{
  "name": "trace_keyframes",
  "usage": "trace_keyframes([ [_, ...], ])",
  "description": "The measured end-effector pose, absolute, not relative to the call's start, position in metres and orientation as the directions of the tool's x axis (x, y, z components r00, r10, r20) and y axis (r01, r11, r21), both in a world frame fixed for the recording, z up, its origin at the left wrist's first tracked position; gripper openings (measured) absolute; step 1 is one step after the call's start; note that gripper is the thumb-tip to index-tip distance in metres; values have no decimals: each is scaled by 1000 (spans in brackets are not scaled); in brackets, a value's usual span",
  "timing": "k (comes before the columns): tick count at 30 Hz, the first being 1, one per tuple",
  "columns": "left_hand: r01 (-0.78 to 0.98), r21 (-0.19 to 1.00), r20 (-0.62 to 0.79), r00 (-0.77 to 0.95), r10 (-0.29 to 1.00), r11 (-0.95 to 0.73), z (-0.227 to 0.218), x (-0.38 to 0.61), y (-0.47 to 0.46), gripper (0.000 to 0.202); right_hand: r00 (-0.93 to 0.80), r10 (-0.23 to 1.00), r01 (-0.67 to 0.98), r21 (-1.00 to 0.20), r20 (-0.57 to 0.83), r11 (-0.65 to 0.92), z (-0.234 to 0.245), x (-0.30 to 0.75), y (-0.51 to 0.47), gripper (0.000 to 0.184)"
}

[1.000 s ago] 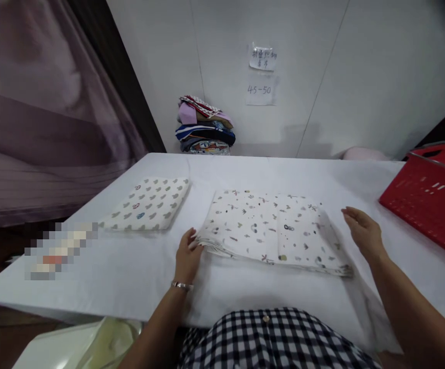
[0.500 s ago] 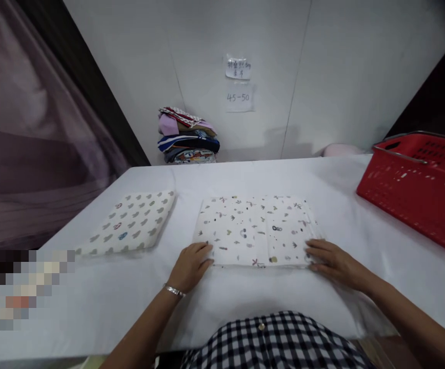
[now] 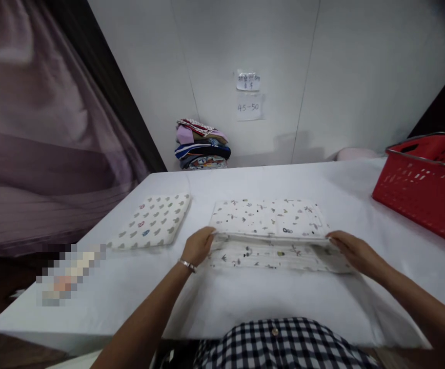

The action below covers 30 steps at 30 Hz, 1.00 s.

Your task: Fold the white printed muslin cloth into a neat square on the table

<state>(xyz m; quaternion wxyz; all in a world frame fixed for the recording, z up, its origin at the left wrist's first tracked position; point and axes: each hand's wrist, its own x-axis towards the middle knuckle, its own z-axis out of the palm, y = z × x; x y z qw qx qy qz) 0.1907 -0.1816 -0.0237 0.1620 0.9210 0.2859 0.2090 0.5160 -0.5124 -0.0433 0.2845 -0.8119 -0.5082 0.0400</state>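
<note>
A white cloth [image 3: 264, 218] printed with small plants and other motifs lies folded on the white table in front of me. My left hand [image 3: 200, 245] pinches the left corner of its raised front edge. The right corner of that edge is pinched by my right hand [image 3: 351, 250]. Between the hands the upper layers are lifted, and a lower printed layer shows beneath, flat on the table. To the left rests another folded cloth [image 3: 157, 223], cream with grey mushroom-like shapes, touched by neither hand.
At the right of the white table [image 3: 245, 302] stands a red plastic basket [image 3: 426, 189] with a metal handle. A stack of folded fabrics [image 3: 203, 146] sits behind the far edge, against the wall. Paper notes [image 3: 250, 106] hang there. A purple curtain [image 3: 53, 154] drapes on the left.
Both hands have gone from lying at the cloth's near corners to gripping its upper layers. The front edge has been lifted and moved away from me, uncovering a lower layer. The view has shifted slightly.
</note>
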Motion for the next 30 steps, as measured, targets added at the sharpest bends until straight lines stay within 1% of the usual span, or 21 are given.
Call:
trace_keyframes([
  [5,447,329,478,681,555,-832,32,204,-180,29,624,715,751,-495,317,-436,2,522,-502,34],
  [6,439,315,500,677,540,-842,40,202,-181,29,630,712,745,-500,310,-441,5,521,-504,34],
  [8,424,297,503,693,517,-856,48,194,-184,28,600,760,746,-519,251,-417,6,517,-511,35],
  [10,399,300,417,762,495,-867,48,182,-188,27,512,850,749,-549,124,-371,2,510,-521,33],
  [11,381,314,333,813,477,-870,45,177,-190,27,451,891,749,-563,46,-350,0,506,-526,32],
  [13,356,345,107,904,413,-868,39,170,-193,26,331,938,750,-575,-99,-326,-1,497,-530,33],
  [15,359,341,-90,932,350,-869,36,175,-189,28,226,950,756,-577,-215,-310,5,494,-523,37],
  [16,372,321,-149,928,341,-871,38,182,-184,29,181,948,755,-581,-262,-304,10,497,-514,36],
  [18,408,257,-159,912,378,-876,51,208,-166,30,122,940,731,-611,-319,-303,28,515,-487,34],
  [19,441,219,-101,898,429,-871,62,225,-152,32,164,940,717,-618,-300,-322,39,530,-470,36],
  [20,483,175,7,871,492,-858,75,244,-137,32,274,936,708,-612,-221,-352,52,548,-452,39],
  [21,537,150,152,817,556,-830,88,263,-121,31,427,901,699,-604,-77,-382,66,568,-433,44],
  [22,576,161,302,745,595,-802,102,283,-105,29,579,806,697,-586,121,-412,80,588,-416,50],
  [23,588,196,442,661,606,-784,115,301,-90,27,662,675,709,-563,326,-424,93,606,-400,56],
  [24,588,242,568,560,604,-772,125,316,-79,28,676,524,734,-534,518,-419,104,621,-388,59],
  [25,588,275,660,459,594,-761,131,328,-71,34,643,391,760,-487,658,-430,112,631,-379,58],
  [26,564,294,714,407,570,-772,132,336,-68,39,582,346,796,-428,736,-429,116,637,-374,54],
  [27,522,293,736,412,537,-801,127,340,-69,42,537,358,823,-381,764,-421,114,637,-374,50],
  [28,466,272,727,473,497,-842,117,339,-75,44,515,425,844,-355,744,-402,106,632,-377,46],
  [29,395,258,686,568,455,-882,103,335,-85,40,515,525,854,-356,677,-379,94,624,-383,41],
  [30,338,249,617,667,418,-908,84,327,-98,35,521,654,851,-391,549,-350,77,615,-392,38],
])
